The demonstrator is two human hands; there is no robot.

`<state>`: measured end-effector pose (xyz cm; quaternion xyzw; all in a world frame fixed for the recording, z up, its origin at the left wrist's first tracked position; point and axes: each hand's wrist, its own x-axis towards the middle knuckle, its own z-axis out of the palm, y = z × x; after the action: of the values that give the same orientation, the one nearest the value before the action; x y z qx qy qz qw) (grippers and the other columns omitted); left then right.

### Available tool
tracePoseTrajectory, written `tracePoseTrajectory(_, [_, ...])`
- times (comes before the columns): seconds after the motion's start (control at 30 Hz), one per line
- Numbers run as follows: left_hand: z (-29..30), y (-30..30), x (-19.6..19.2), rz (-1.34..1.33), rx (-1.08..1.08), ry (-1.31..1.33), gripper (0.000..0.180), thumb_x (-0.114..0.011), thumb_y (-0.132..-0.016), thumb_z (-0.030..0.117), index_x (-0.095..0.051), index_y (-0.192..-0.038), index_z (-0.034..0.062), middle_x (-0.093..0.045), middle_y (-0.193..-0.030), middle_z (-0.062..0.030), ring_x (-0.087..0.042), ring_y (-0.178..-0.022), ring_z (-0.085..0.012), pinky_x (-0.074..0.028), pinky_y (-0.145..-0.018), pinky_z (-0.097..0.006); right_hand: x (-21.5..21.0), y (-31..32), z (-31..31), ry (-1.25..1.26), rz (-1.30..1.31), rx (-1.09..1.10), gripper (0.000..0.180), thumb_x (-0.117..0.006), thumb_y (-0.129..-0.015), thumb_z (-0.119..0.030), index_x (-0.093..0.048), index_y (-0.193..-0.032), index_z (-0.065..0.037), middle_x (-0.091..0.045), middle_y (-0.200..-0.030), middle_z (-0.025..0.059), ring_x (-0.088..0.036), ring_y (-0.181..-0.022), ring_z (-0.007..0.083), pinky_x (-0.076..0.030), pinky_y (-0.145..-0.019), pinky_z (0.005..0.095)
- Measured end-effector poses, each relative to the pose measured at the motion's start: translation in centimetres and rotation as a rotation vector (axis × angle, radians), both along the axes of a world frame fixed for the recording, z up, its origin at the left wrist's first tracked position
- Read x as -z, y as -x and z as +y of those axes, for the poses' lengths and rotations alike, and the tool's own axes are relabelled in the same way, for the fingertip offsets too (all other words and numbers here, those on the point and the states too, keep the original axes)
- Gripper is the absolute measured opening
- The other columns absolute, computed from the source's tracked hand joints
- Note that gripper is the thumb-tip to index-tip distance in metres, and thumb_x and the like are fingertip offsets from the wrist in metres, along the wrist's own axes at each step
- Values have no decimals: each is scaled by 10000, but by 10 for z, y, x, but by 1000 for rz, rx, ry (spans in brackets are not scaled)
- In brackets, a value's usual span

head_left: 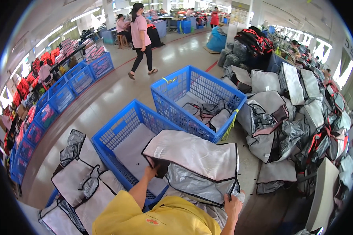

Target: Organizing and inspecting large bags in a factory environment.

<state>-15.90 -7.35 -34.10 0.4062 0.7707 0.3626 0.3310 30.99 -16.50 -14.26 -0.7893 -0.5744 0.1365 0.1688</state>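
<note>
Stretched between my hands is a silver-grey insulated bag piece (pixel 196 154) with black-bound edges, its shiny foil lining showing along the near side. My left hand (pixel 151 172) grips its left edge by the dark opening. At the near right corner, my right hand (pixel 233 204) pinches the black binding. The bag piece partly covers the near right side of a blue plastic crate (pixel 117 129), which has a pale sheet on its bottom. More silver pieces (pixel 72 184) lie stacked at my left.
A second blue crate (pixel 200 70) beyond holds several folded silver pieces. At the right rises a large heap of silver bags (pixel 268 102). A person in a pink top (pixel 139 33) walks across the floor. A row of blue crates (pixel 62 96) lines the left.
</note>
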Motion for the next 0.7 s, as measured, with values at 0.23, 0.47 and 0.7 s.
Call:
tracePoseTrajectory(0.23, [-29,-19,3,-469,-191,216,459,-777,-900,390,-682,-1108,-7,-713,-939,-124,-691,-735,-247,-536,-597,-403,7,-2,-3,33,17,11,465,-669,-921,-471,-692,-788,-26,-698,-753,228,-682,-768,455,-503,-724,544])
tracePoseTrajectory(0.47, [-27,-14,3,-415,-189,159,409,-772,-892,366,-697,-918,-36,-671,-680,-119,-616,-549,-222,-451,-472,-345,5,-2,1,35,-32,-32,474,-644,-939,-480,-693,-814,-25,-702,-782,245,-686,-790,465,-511,-722,546])
tracePoseTrajectory(0.7, [-26,-20,5,-375,-222,201,460,-777,-892,400,-696,-948,-50,-683,-707,-122,-633,-563,-227,-479,-486,-346,11,-3,-3,55,50,38,498,-667,-924,-498,-697,-815,-12,-700,-783,247,-680,-786,473,-502,-725,553])
